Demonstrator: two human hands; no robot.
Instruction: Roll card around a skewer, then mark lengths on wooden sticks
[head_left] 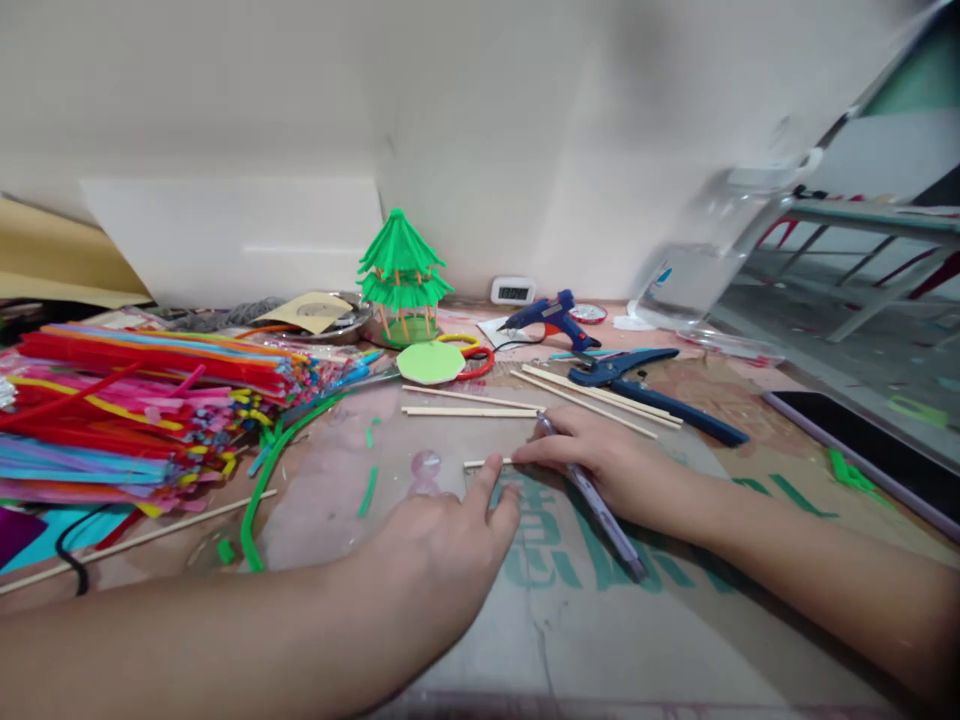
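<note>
A short thin wooden stick [474, 464] lies on the cardboard sheet [600, 640] in front of me. My left hand [457, 540] reaches in from the left, its index finger extended onto this stick and the other fingers curled, holding nothing that I can see. From the right, my right hand [592, 450] rests on the sheet with a slim purple pen [604, 520] gripped in it; its fingertips meet the stick's right part and hide that end. Just beyond the hands lie longer wooden sticks [469, 412].
Bundles of coloured pipe cleaners [150, 400] cover the left side. Behind stand a green-roofed pavilion model [403, 270], a light green paper polygon [430, 363], scissors [478, 362] and a blue glue gun [551, 318]. Blue-handled cutters [652, 395] and a phone [870, 450] lie at the right.
</note>
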